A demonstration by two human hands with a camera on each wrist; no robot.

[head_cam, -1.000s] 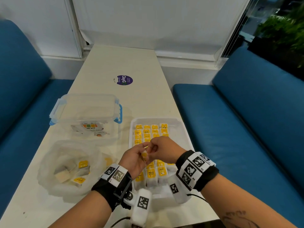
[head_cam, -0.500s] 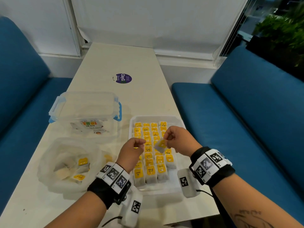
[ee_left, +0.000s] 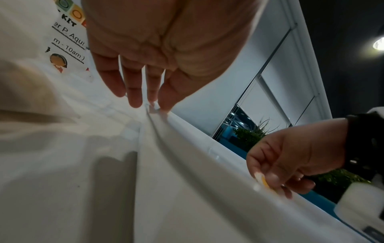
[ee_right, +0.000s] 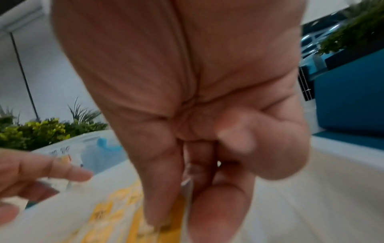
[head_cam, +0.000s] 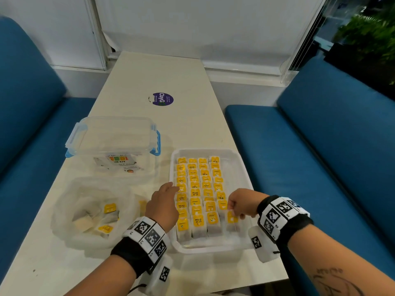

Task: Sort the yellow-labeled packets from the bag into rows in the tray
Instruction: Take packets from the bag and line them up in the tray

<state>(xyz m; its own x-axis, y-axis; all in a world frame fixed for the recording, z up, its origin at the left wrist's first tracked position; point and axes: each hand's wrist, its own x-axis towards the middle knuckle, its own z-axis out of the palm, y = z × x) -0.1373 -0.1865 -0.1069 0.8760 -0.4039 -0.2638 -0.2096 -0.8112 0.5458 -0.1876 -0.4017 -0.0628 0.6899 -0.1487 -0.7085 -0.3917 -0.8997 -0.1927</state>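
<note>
A white tray point(head_cam: 213, 248) holds several rows of yellow-labeled packets point(head_cam: 198, 189). My right hand point(head_cam: 232, 210) pinches one yellow-labeled packet point(head_cam: 232, 218) and holds it upright at the near right end of the rows. In the right wrist view the packet point(ee_right: 188, 187) sits between thumb and fingers. My left hand point(head_cam: 171, 189) holds nothing, and its straight fingertips point(ee_left: 135, 102) touch the tray rim point(ee_left: 207, 152) on the left side. The clear plastic bag point(head_cam: 70, 201) lies left of the tray with a few packets point(head_cam: 110, 208) inside.
A clear lidded box with blue clasps point(head_cam: 113, 142) stands behind the bag. A purple sticker point(head_cam: 162, 99) marks the table further back. Blue sofa benches point(head_cam: 320, 146) flank the table on both sides. The tray sits close to the table's right and near edges.
The hands parted after meeting over the tray. My right hand carried the packet down to the near right of the rows. My left hand opened and moved to the tray's left rim.
</note>
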